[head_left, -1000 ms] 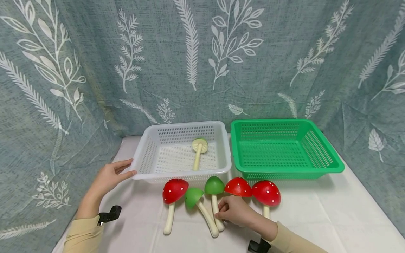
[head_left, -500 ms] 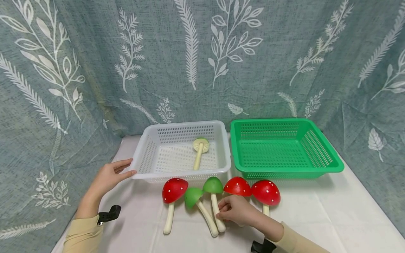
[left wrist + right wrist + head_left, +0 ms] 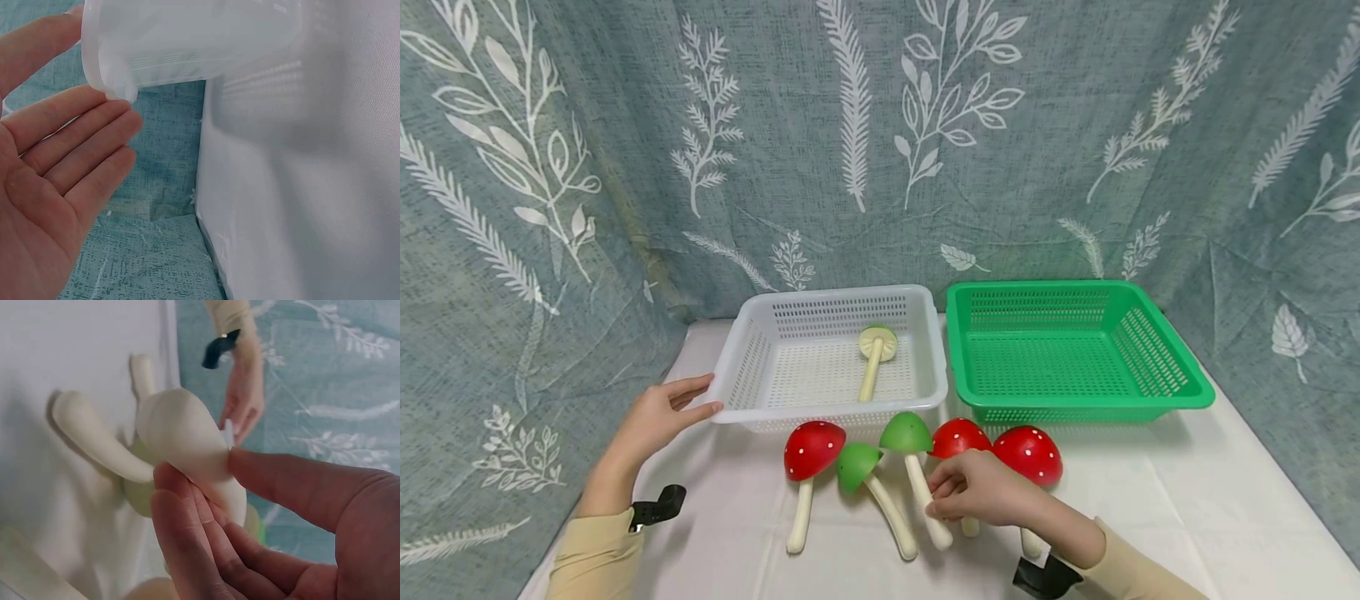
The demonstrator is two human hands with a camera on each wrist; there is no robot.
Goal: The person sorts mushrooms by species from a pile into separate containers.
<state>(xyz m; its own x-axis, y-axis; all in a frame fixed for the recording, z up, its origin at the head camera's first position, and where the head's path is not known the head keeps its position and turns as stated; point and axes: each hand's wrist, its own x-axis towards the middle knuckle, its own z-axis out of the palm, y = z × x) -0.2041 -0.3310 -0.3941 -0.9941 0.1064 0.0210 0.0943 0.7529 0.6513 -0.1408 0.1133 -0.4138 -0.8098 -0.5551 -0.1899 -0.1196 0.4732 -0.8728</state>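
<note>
1. Our right grip (image 3: 979,492) pinches the green mushroom (image 3: 919,487) by its stem, thumb opposite fingertips; we suppose the slim stem suits a pinch better than the domed cap.
2. That cap points toward the white basket (image 3: 835,415), and the stem appears slightly raised from the surface (image 3: 722,537).
3. Just beside it lies a second green mushroom (image 3: 859,468), then the left red mushroom (image 3: 814,450). Opposite lie the middle red mushroom (image 3: 958,437), partly behind our hand, and the right red mushroom (image 3: 1028,455). Their stems face us, probably for easy reach.
4. Our left grip (image 3: 655,427) clasps nothing; its straight fingers touch the white basket's corner, perhaps to steady it. A third green mushroom (image 3: 872,362) lies inside. The green basket (image 3: 1082,403) stands alongside.
5. Against half a second ago, our right grip and the held stem's end have shifted right, its cap sits a touch higher, and the middle red mushroom's stem end now shows. Our left grip and both baskets match.
</note>
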